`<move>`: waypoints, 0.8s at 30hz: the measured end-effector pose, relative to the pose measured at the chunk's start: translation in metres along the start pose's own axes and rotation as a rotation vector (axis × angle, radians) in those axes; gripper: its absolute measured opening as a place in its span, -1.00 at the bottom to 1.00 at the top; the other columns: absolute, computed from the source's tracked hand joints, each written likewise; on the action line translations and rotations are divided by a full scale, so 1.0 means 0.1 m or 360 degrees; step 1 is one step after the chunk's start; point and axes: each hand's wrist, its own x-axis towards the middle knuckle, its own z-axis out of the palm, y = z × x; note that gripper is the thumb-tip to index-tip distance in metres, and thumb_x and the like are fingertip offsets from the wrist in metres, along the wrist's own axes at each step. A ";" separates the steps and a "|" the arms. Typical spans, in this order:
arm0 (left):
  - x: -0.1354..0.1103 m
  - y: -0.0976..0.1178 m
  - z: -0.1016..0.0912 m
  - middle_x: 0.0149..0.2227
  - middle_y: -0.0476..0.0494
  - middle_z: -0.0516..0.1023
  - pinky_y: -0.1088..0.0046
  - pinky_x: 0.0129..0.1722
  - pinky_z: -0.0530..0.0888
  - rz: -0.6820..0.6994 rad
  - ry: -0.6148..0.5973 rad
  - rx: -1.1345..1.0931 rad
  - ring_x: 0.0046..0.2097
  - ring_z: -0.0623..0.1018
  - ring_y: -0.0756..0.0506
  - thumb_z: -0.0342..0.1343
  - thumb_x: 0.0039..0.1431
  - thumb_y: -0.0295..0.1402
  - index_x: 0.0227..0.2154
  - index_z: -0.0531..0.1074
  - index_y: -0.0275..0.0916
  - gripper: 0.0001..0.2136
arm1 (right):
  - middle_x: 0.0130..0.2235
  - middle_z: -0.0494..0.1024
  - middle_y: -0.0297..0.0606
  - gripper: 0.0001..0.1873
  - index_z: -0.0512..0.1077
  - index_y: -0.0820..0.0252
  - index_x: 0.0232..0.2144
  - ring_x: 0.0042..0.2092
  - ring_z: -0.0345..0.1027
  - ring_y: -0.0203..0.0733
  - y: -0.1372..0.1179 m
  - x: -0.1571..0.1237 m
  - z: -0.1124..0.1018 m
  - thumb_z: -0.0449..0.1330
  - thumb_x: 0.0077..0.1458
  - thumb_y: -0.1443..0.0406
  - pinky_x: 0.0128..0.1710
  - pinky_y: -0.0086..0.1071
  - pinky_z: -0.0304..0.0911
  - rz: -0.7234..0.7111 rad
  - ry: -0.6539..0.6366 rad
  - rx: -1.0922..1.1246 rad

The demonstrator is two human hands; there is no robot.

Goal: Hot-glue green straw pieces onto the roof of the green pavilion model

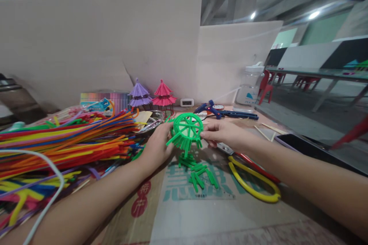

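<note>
A green pipe-cleaner wheel (pixel 188 129) with crossing spokes is held up in front of me, and several short green strips hang from its lower front edge. My left hand (pixel 161 141) is closed on its left side, with the fingertips partly hidden behind it. At the right rim my right hand (pixel 220 133) pinches the wheel between thumb and fingers. Below lie cut green pipe-cleaner pieces (pixel 199 176) in a loose pile. Scissors with red and yellow handles (pixel 255 189) rest under my right forearm.
Bundles of coloured pipe cleaners (pixel 71 141) fill the left side, crossed by a white cable (pixel 56 168). Purple (pixel 139 93) and pink (pixel 163 93) umbrella-like models stand behind. A blue glue gun (pixel 211 108), clear bottle (pixel 249 90) and phone (pixel 304 149) are on the right.
</note>
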 end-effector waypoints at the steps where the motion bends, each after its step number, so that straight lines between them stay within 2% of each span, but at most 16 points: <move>1: 0.00 0.00 0.00 0.01 -0.25 0.47 0.19 0.07 0.42 -0.0008 -0.0003 -0.0010 0.04 0.46 -0.21 0.05 0.12 -0.49 0.06 0.30 -0.25 -0.60 | -0.62 0.41 -0.38 -0.67 0.40 0.16 -0.62 -0.53 0.26 -0.30 0.00 0.00 0.00 0.23 0.05 0.10 -0.48 -0.39 0.13 -0.0004 -0.0011 0.0021; 7: 0.00 -0.01 0.02 0.06 -0.29 0.46 0.14 0.14 0.39 -0.0038 -0.0022 -0.0071 0.10 0.44 -0.22 0.04 0.14 -0.48 0.07 0.31 -0.28 -0.60 | -0.59 0.43 -0.38 -0.73 0.40 0.16 -0.59 -0.51 0.30 -0.30 -0.03 -0.01 -0.02 0.25 0.02 0.14 -0.45 -0.39 0.18 0.0049 -0.0075 0.0023; 11: 0.02 -0.02 0.03 0.14 -0.28 0.43 0.10 0.22 0.32 -0.0150 -0.0031 -0.0278 0.18 0.41 -0.24 0.04 0.11 -0.49 0.11 0.30 -0.27 -0.55 | -0.57 0.42 -0.38 -0.74 0.39 0.15 -0.57 -0.50 0.29 -0.29 -0.06 -0.02 -0.04 0.24 0.04 0.15 -0.46 -0.39 0.15 0.0059 -0.0058 -0.0052; 14: 0.04 -0.04 0.06 0.14 -0.21 0.45 0.16 0.20 0.37 -0.0199 -0.0028 -0.0516 0.18 0.44 -0.21 0.06 0.09 -0.48 0.10 0.33 -0.21 -0.54 | -0.58 0.40 -0.41 -0.68 0.36 0.15 -0.55 -0.51 0.25 -0.30 0.05 0.03 0.00 0.25 0.04 0.08 -0.44 -0.39 0.13 -0.0034 0.0176 0.0009; 17: 0.06 -0.08 0.11 0.16 -0.21 0.43 0.24 0.13 0.45 -0.0223 -0.0025 -0.0722 0.16 0.47 -0.18 0.09 0.07 -0.47 0.12 0.30 -0.19 -0.51 | -0.61 0.36 -0.45 -0.62 0.34 0.15 -0.52 -0.54 0.20 -0.32 0.25 0.12 0.06 0.29 -0.04 -0.01 -0.47 -0.41 0.11 -0.0083 0.0486 0.0339; 20: 0.07 -0.12 0.15 0.12 -0.27 0.45 0.23 0.09 0.49 -0.0302 -0.0045 -0.0796 0.07 0.53 -0.17 0.10 0.09 -0.43 0.11 0.29 -0.24 -0.53 | -0.61 0.37 -0.46 -0.57 0.35 0.14 -0.42 -0.56 0.21 -0.32 0.43 0.19 0.08 0.28 -0.08 -0.06 -0.50 -0.42 0.12 -0.0068 0.0504 0.0545; 24: 0.06 -0.13 0.17 0.03 -0.30 0.52 0.14 0.06 0.51 -0.0391 -0.0046 -0.0751 0.02 0.56 -0.21 0.11 0.14 -0.34 0.07 0.31 -0.29 -0.58 | -0.60 0.41 -0.43 -0.56 0.38 0.16 -0.35 -0.56 0.23 -0.32 0.50 0.21 0.07 0.26 -0.05 -0.08 -0.51 -0.42 0.13 -0.0077 0.0467 0.0644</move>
